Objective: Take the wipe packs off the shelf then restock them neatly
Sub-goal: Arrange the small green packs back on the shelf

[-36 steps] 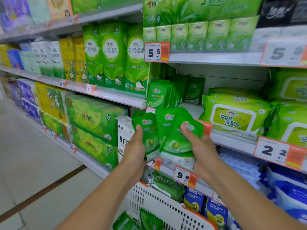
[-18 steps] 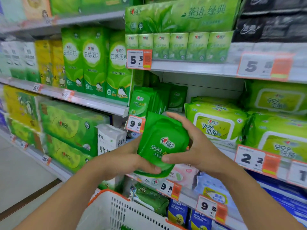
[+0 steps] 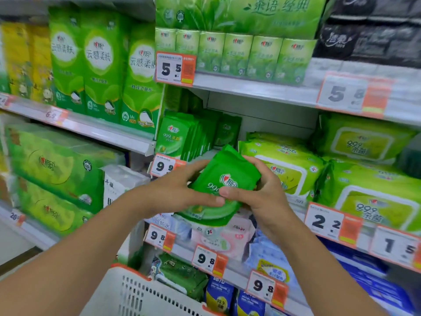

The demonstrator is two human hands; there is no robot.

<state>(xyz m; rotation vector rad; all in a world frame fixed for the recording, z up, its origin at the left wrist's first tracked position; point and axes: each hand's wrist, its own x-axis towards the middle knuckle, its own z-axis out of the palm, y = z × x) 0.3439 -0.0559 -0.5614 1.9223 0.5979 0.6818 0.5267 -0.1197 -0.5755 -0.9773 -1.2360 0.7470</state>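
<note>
White shelf (image 3: 230,88) beyond the grip: upright small green wipe packs (image 3: 175,137) at left, large yellow-green wipe packs (image 3: 284,160) lying flat at right.

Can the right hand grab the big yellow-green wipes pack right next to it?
Probably not yet: the right hand and left hand both grip the green packs. The big pack sits close, with nothing between.

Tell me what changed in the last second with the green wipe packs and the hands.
The fanned green wipe packs were squared into one stack and lifted toward the shelf row. The left hand and right hand kept gripping them throughout. The shelf row and the basket below stayed put.
</note>
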